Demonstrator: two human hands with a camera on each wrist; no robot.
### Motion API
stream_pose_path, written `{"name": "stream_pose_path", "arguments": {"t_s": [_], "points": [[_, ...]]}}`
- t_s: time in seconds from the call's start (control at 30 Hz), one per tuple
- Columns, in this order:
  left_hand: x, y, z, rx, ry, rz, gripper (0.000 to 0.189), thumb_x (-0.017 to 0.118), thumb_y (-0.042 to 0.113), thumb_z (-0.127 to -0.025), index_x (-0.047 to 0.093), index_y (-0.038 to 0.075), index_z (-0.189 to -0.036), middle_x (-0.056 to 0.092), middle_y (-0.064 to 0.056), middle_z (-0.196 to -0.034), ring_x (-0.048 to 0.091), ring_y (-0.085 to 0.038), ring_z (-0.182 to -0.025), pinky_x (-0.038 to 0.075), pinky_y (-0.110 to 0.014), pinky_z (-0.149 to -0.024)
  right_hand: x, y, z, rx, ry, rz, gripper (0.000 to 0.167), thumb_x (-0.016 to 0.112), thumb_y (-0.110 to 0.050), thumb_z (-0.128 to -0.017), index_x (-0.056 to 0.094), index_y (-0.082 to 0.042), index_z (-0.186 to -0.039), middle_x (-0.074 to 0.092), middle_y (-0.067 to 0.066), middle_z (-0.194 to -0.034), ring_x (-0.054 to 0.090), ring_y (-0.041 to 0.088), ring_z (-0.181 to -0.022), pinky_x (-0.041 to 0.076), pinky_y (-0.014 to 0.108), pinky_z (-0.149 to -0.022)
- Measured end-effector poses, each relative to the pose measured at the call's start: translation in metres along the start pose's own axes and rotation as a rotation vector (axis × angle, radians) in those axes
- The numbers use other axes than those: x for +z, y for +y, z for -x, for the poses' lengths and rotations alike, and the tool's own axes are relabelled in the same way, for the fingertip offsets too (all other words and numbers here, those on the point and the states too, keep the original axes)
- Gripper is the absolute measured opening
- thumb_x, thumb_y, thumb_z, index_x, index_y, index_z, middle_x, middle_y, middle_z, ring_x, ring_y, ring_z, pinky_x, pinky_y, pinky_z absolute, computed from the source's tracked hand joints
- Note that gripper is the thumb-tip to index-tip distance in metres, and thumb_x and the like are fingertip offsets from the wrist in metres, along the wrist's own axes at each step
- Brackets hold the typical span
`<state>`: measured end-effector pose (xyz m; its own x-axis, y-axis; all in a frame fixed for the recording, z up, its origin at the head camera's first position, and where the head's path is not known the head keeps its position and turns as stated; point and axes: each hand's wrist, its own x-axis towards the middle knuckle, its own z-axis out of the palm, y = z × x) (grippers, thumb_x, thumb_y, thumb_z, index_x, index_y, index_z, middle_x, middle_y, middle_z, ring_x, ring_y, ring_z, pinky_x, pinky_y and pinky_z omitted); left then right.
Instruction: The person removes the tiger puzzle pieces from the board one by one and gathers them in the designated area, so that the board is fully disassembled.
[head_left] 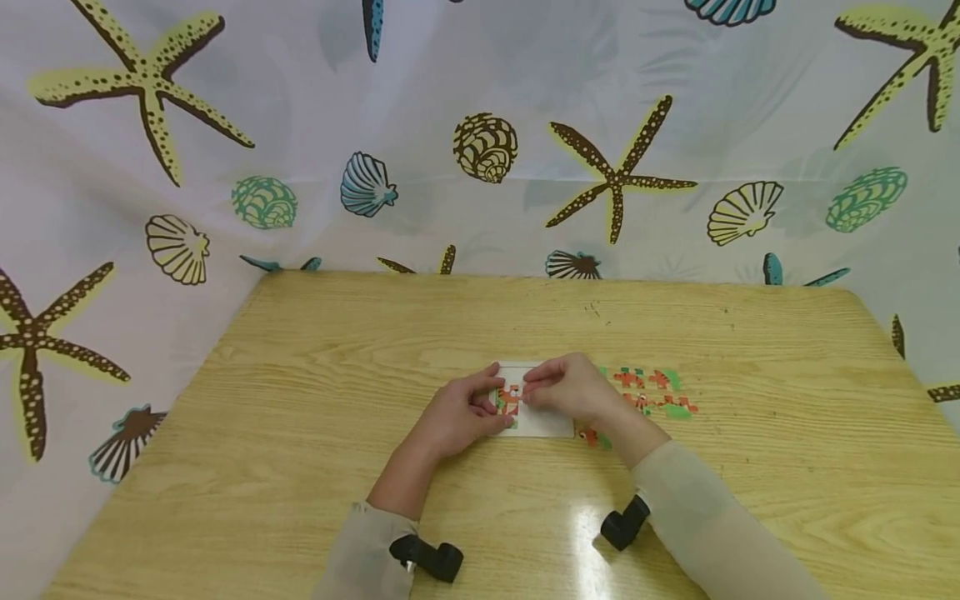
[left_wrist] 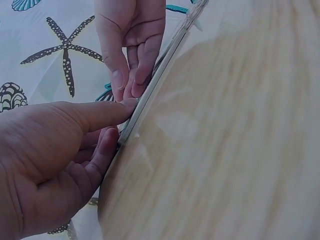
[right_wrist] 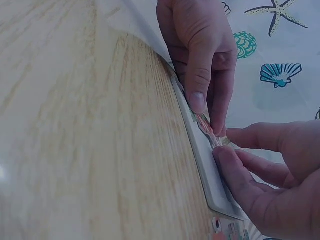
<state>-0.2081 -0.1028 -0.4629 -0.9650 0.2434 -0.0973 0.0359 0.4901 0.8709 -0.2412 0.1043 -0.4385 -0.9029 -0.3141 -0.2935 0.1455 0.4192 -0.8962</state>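
A thin white puzzle board point(head_left: 546, 426) lies on the table with a few joined orange, green and white puzzle pieces point(head_left: 508, 403) at its left end. My left hand point(head_left: 454, 417) grips that end, thumb at the near side and fingers round the left and far side. From the right, my right hand point(head_left: 576, 390) pinches a small puzzle piece against the edge of the joined ones; its fingertips hide most of it. In the right wrist view the joined pieces point(right_wrist: 206, 126) sit between both hands' fingertips, and the board's rim point(right_wrist: 202, 162) shows side-on.
Several loose puzzle pieces point(head_left: 677, 407) in orange and green lie right of the board, partly behind the right forearm. Another piece point(head_left: 592, 437) is by the board's near right corner. The wooden table point(head_left: 300, 400) meets a patterned cloth point(head_left: 420, 100) at its back and sides.
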Motion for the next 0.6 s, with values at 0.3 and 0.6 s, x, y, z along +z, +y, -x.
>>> {"name": "stream_pose_path", "arguments": {"t_s": [0.3, 0.6], "points": [[0.0003, 0.0006, -0.002, 0.002, -0.006, 0.009, 0.059, 0.083, 0.007, -0.089, 0.061, -0.002, -0.143, 0.045, -0.004, -0.162, 0.059, -0.011, -0.086, 0.05, -0.025, -0.077, 0.0, -0.0051, -0.0004, 0.037, 0.045, -0.031, 0.015, 0.078, -0.005, -0.092, 0.079, 0.001, -0.106, 0.075, 0.01, -0.106, 0.068, 0.016, -0.092, 0.055, 0.031, -0.088], [0.0011, 0.0019, -0.0005, -0.009, 0.003, 0.006, 0.059, 0.082, 0.007, -0.09, 0.06, -0.002, -0.144, 0.044, -0.005, -0.163, 0.059, -0.011, -0.085, 0.05, -0.024, -0.075, 0.0029, -0.0018, -0.0026, 0.06, 0.052, -0.156, 0.014, 0.075, 0.002, -0.093, 0.075, 0.008, -0.106, 0.075, 0.016, -0.103, 0.073, 0.014, -0.086, 0.06, 0.028, -0.082]]}}
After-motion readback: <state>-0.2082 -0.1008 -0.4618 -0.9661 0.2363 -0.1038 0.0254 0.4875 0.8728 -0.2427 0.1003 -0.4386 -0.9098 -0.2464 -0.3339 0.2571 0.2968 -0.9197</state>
